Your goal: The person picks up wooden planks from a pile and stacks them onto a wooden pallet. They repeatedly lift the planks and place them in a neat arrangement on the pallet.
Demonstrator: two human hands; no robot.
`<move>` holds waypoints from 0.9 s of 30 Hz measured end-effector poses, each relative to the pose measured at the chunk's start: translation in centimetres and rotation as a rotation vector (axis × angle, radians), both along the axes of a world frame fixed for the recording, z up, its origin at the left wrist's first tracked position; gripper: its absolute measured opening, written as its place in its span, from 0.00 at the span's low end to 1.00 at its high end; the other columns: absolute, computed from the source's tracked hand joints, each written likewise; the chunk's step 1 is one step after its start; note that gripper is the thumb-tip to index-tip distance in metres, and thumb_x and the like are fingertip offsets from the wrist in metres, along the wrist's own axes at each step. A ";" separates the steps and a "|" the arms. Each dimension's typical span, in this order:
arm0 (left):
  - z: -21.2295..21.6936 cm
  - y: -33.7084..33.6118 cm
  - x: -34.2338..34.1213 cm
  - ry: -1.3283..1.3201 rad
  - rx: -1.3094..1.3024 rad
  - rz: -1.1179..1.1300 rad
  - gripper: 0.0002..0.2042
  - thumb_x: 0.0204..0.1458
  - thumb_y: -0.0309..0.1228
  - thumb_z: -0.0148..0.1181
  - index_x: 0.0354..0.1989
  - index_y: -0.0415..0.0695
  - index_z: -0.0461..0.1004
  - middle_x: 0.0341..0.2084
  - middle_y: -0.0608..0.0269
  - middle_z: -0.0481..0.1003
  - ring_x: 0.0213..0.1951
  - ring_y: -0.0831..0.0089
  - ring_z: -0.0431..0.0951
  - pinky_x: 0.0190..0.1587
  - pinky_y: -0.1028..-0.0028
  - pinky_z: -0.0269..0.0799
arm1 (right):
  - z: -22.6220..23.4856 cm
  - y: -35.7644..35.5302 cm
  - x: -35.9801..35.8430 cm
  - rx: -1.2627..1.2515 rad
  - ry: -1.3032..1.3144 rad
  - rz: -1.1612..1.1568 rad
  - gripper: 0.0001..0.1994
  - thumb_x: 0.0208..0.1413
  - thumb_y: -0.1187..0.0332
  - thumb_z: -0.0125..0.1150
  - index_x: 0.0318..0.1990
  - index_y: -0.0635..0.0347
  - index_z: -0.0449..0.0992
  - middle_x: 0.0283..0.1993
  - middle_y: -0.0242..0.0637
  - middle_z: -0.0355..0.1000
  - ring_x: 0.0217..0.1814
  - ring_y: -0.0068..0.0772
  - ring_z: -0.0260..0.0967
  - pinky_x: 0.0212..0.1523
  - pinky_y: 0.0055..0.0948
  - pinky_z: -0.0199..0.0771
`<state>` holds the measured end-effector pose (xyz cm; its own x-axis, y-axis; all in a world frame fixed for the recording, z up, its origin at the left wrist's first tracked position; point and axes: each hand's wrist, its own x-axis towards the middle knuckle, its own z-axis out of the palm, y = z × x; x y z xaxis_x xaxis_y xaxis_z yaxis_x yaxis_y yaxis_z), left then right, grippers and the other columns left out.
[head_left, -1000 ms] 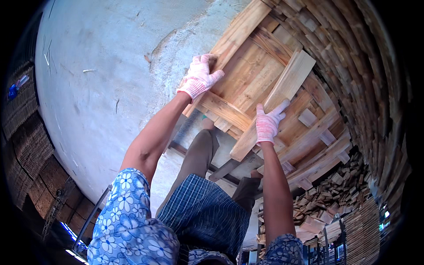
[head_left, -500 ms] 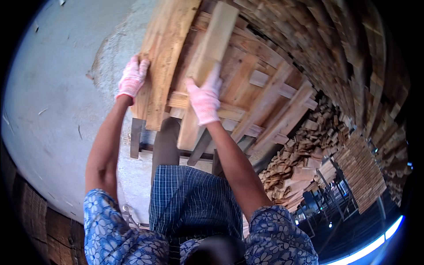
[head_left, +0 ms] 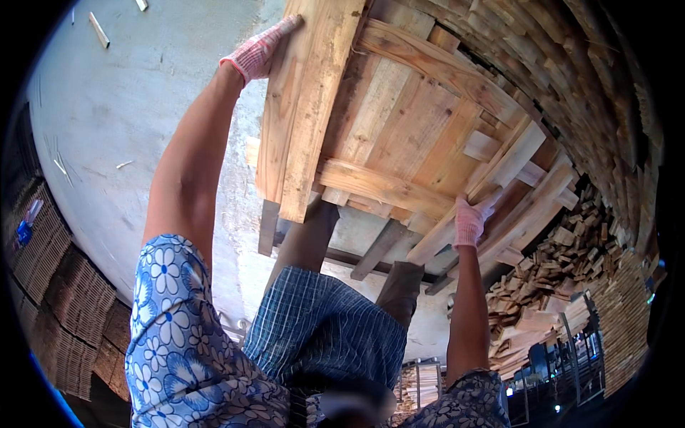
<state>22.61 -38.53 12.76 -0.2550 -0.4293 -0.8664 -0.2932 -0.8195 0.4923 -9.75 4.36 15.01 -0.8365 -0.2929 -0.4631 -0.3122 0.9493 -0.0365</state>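
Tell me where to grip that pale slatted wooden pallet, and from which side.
Probably by its two opposite outer edges. The pale slatted wooden pallet is tilted up off the grey concrete floor, with the gloved left hand on the thick left edge board and the gloved right hand at the lower right boards.

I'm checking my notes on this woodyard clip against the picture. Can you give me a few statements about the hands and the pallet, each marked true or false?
1. Both hands wear gloves. True: the left hand and the right hand are in pinkish knit gloves.
2. The left hand grips the outer edge of the wooden pallet. True.
3. The right hand holds a hammer. False: it rests on a slat of the pallet, with no tool in it.
4. The pallet lies on grass. False: it is over a grey concrete floor.
5. Loose wood offcuts are heaped at the right. True: a pile of wood scraps lies there.
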 end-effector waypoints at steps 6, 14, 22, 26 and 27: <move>-1.5 -0.5 1.1 0.064 0.027 -0.029 0.30 0.66 0.51 0.56 0.70 0.45 0.66 0.62 0.59 0.74 0.61 0.70 0.76 0.64 0.67 0.73 | 2.5 -11.1 11.2 -0.500 -0.301 0.033 0.50 0.54 0.59 0.68 0.77 0.68 0.42 0.73 0.67 0.52 0.75 0.61 0.54 0.75 0.46 0.57; 3.4 0.2 0.0 -0.276 -0.873 -0.656 0.32 0.64 0.57 0.51 0.58 0.38 0.76 0.53 0.44 0.79 0.55 0.53 0.77 0.60 0.62 0.70 | -1.7 -21.0 21.9 -0.541 -0.361 0.208 0.45 0.59 0.53 0.64 0.79 0.49 0.43 0.56 0.61 0.58 0.51 0.65 0.68 0.54 0.54 0.73; 0.9 0.9 0.2 -0.227 -0.698 -0.558 0.32 0.64 0.58 0.53 0.59 0.40 0.77 0.52 0.54 0.80 0.51 0.68 0.78 0.56 0.66 0.72 | -1.8 -21.7 23.9 -0.269 -0.104 0.334 0.50 0.56 0.52 0.63 0.77 0.67 0.39 0.60 0.71 0.54 0.51 0.66 0.67 0.50 0.55 0.74; -3.3 0.9 1.5 -0.182 -0.664 -0.485 0.26 0.68 0.45 0.46 0.69 0.43 0.64 0.64 0.55 0.70 0.63 0.65 0.69 0.66 0.68 0.61 | -1.9 -21.5 24.4 -0.303 -0.159 0.335 0.52 0.57 0.51 0.64 0.78 0.66 0.37 0.61 0.70 0.52 0.58 0.66 0.59 0.56 0.57 0.68; -4.2 0.9 1.4 -0.165 -0.629 -0.462 0.26 0.69 0.42 0.44 0.72 0.44 0.61 0.67 0.55 0.67 0.67 0.64 0.66 0.69 0.69 0.58 | -1.6 -21.8 24.1 -0.278 -0.203 0.309 0.53 0.56 0.51 0.65 0.79 0.63 0.37 0.62 0.68 0.51 0.57 0.65 0.60 0.55 0.57 0.69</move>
<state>23.98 -37.61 8.53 -0.4156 -0.7324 -0.5393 -0.6451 -0.1806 0.7425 14.30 -17.45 13.37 -0.5910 -0.6504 -0.4771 -0.5390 0.7585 -0.3663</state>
